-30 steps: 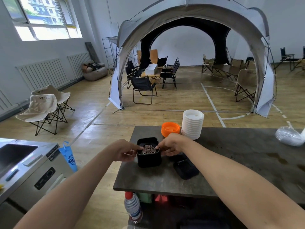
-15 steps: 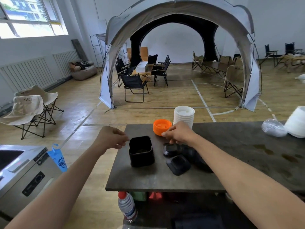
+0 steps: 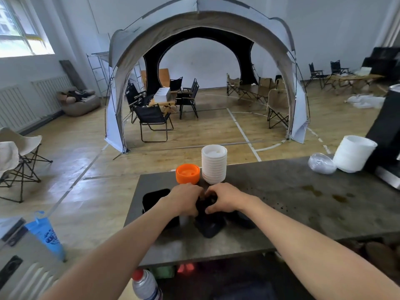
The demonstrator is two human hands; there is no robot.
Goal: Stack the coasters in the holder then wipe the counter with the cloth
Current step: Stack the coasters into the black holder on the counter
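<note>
Both hands have closed in together. Black holder (image 3: 152, 198) sits left on the counter (image 3: 281, 204); my left hand (image 3: 186, 199) and right hand (image 3: 225, 199) curl round dark coasters (image 3: 211, 224) beside it. A fumble could scatter them.

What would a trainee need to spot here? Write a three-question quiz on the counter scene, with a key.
1. True or false: the orange lid stands left of the stack of white lids.
2. Both hands, left and right, meet over: A the black holder, B the dark coasters, C the clear bag.
3. Fill in: the brown stains lie on the counter to the ___ of the hands.

Key: 1 true; 2 B; 3 right.
</note>
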